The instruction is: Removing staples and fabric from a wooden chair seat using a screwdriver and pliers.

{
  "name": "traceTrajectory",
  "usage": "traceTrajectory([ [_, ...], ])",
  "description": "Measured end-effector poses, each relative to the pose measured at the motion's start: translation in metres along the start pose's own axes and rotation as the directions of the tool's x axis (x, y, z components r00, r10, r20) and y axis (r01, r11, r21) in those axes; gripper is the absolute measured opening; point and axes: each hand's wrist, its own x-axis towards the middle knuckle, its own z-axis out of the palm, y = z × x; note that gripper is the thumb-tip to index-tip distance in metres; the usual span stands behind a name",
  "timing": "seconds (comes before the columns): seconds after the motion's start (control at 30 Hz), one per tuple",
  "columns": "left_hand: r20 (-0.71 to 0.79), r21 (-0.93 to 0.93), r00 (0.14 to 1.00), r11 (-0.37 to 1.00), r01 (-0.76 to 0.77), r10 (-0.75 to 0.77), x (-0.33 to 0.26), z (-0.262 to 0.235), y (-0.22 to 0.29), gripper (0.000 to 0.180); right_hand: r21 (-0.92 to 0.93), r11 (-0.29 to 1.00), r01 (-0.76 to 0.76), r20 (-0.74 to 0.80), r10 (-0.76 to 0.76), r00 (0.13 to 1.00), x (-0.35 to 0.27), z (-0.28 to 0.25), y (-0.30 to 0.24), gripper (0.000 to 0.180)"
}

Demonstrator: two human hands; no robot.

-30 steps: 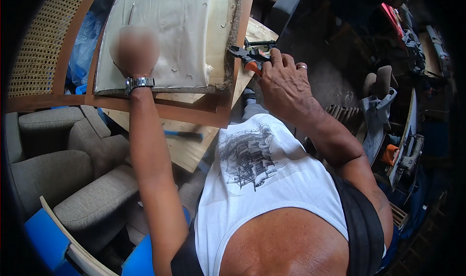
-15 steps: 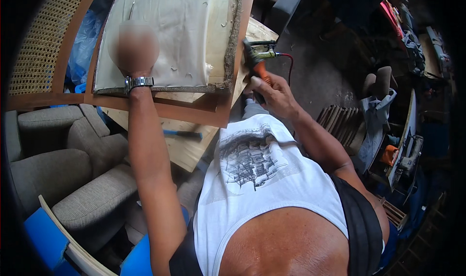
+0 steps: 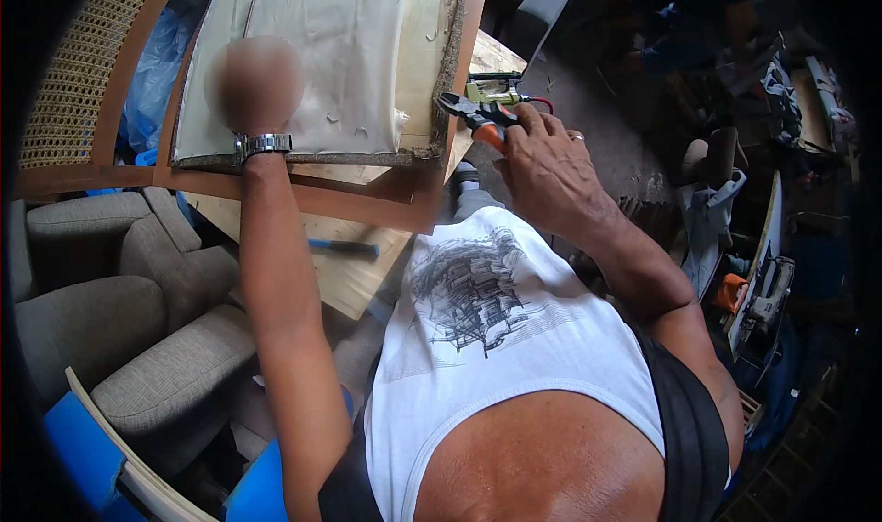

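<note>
My right hand (image 3: 554, 175) wraps round diagonal cutting pliers (image 3: 487, 129) with orange and black handles. Their jaws are parted and point left, over the right edge of the wooden seat frame (image 3: 404, 211). My left hand (image 3: 254, 85), with a metal watch at the wrist, is over the pale fabric-covered seat panel (image 3: 354, 62). A blur hides its fingers. From that blur a thin metal shaft (image 3: 251, 12) sticks out on the far side; its handle, if any, is hidden. Small curled bits lie on the fabric, and frayed brown edging (image 3: 447, 81) runs along the panel's right side.
A green air stapler (image 3: 493, 90) with a red hose lies beyond the pliers. Under the frame, a blue-handled tool (image 3: 344, 246) rests on a plywood board (image 3: 354, 288). Woven cane (image 3: 78, 72) is at the far left, with grey cushions (image 3: 175, 366) below it.
My right hand has turned palm down, swinging the pliers' jaws round to the left. The panel and frame have shifted slightly in view. My left hand stays nearly in place.
</note>
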Motion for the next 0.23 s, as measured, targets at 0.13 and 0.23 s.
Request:
traceTrajectory([
  [0.13, 0.02, -0.006, 1.0, 1.0, 0.018, -0.018, 0.002, 0.0, 0.004, 0.041, -0.111, 0.994, -0.009, 0.053, 0.015, 0.998, 0.003, -0.005, -0.012, 0.037],
  [0.23, 0.032, 0.001, 0.999, 1.0, 0.021, -0.021, 0.001, -0.001, 0.002, 0.042, 0.058, 0.998, -0.04, 0.066, 0.036, 0.997, 0.004, 0.0, -0.017, 0.039],
])
